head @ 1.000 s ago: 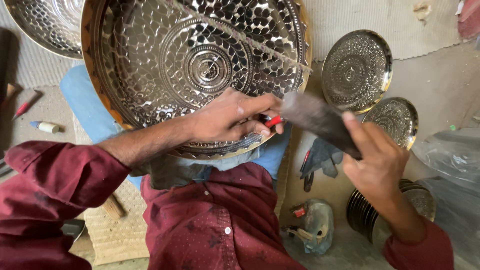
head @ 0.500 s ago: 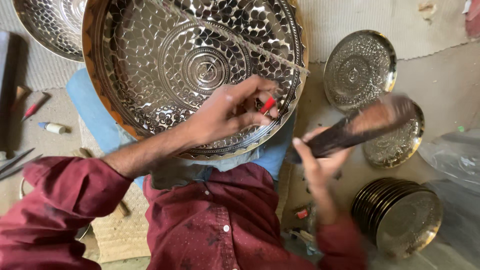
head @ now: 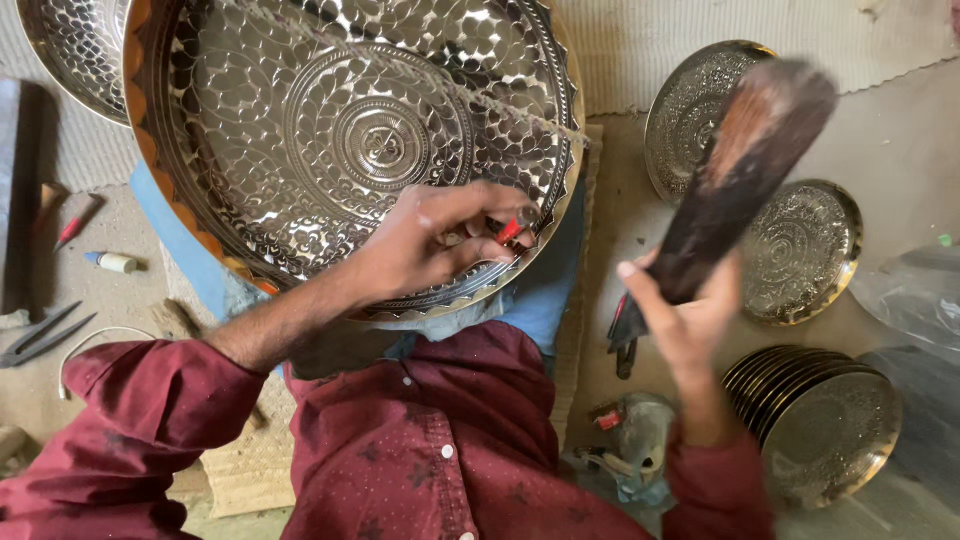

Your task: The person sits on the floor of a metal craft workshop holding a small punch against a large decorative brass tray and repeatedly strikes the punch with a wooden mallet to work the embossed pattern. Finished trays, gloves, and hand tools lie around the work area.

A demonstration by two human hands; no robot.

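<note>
A large round engraved metal tray [head: 360, 140] with a brass-coloured rim lies in front of me on a blue pad [head: 185, 255]. My left hand [head: 430, 245] rests on its lower right rim and pinches a small red-tipped punch [head: 510, 230] against the metal. My right hand [head: 690, 315] grips a dark wooden mallet [head: 745, 170], raised and blurred, to the right of the tray. Maroon sleeves cover both of my arms.
Two small engraved plates [head: 700, 100] [head: 800, 250] lie at right, and a stack of plates [head: 825, 420] sits lower right. Another large tray [head: 70, 50] shows at top left. Scissors [head: 45, 335], a red tool [head: 75, 225] and a white tube [head: 112, 262] lie at left.
My right hand has swung the mallet from beside the punch outward and up to the right. The left hand keeps the punch on the tray's rim.
</note>
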